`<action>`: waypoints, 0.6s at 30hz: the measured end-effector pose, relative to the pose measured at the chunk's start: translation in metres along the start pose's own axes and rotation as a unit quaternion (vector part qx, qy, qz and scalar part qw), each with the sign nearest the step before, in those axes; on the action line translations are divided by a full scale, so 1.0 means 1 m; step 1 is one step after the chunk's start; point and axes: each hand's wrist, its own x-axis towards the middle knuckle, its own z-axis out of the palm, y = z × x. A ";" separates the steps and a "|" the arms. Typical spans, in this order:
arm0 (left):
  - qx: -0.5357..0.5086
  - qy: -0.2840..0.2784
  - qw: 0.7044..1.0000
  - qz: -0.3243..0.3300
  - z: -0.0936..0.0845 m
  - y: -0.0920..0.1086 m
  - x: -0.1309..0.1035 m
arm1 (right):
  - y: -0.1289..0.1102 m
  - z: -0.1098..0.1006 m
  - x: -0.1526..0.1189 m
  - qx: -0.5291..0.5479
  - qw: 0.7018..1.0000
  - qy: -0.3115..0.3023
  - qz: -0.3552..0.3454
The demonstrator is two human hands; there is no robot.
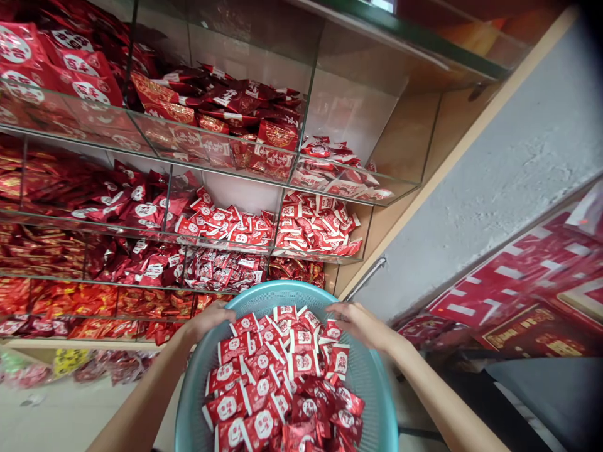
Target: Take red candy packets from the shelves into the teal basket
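A round teal plastic basket (387, 402) is in front of me at the bottom middle, with perforated walls. Inside it lie many small red-and-white wrapped packets (264, 361), with darker red packets (313, 408) near the front right. My left hand (210, 318) grips the rim on the far left side. On the far right side, my right hand (362, 323) holds the same rim, its fingers reaching over the edge beside the packets. The far rim is close to the lower compartments of the shelf.
Ahead stands a shelf with clear dividers (308, 94), its compartments filled with red packets (226, 220). A grey wall (494, 163) rises on the right, with red boxes (504, 282) below it. Bagged goods (70, 364) lie under the shelf at left.
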 end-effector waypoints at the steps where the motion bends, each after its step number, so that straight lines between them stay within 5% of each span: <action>1: 0.002 0.001 1.000 -0.003 0.000 0.001 0.000 | -0.002 -0.004 -0.001 0.033 0.999 0.000 0.001; 4: 0.004 0.003 1.000 -0.008 0.001 0.002 0.000 | -0.011 -0.009 -0.001 0.185 0.983 -0.010 0.016; 7: 0.006 0.008 1.000 -0.012 0.000 0.001 0.001 | -0.030 0.004 -0.001 0.365 0.929 -0.016 0.055; 14: -0.005 0.009 1.000 -0.011 -0.001 -0.002 0.001 | -0.094 0.095 -0.005 0.551 0.813 -0.144 0.123; 16: -0.015 0.010 1.000 -0.007 0.000 -0.002 0.000 | -0.105 0.116 -0.006 0.542 0.811 -0.182 0.124; 18: -0.022 0.014 1.000 -0.005 0.000 -0.002 -0.002 | -0.109 0.121 -0.008 0.463 0.866 -0.166 0.091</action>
